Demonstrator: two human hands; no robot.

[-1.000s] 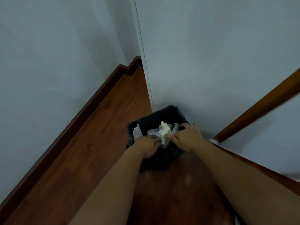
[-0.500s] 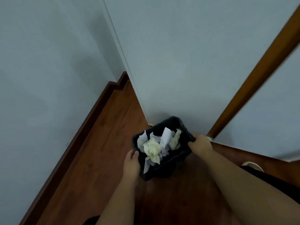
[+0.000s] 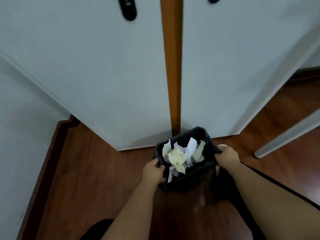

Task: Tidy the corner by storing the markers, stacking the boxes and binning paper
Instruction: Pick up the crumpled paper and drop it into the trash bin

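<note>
Doors (image 3: pixel 103 70), white with a wooden strip between, stand just behind the black bin (image 3: pixel 200 135). Crumpled paper (image 3: pixel 176 157) fills it. Left hand (image 3: pixel 153 171) and right hand (image 3: pixel 226 157) grip opposite rims. No readable writing.

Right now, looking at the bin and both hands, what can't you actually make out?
All in the head view:
- Bin depth and bottom: hidden by crumpled paper.
- Left hand and right hand fingertips: curled over the bin's rim, out of sight.
- Whether the bin rests on the floor or is lifted: its base is hidden by its own body.
- Dark handle on the door: cut off by the top edge.
- Markers and boxes: not in frame.
</note>
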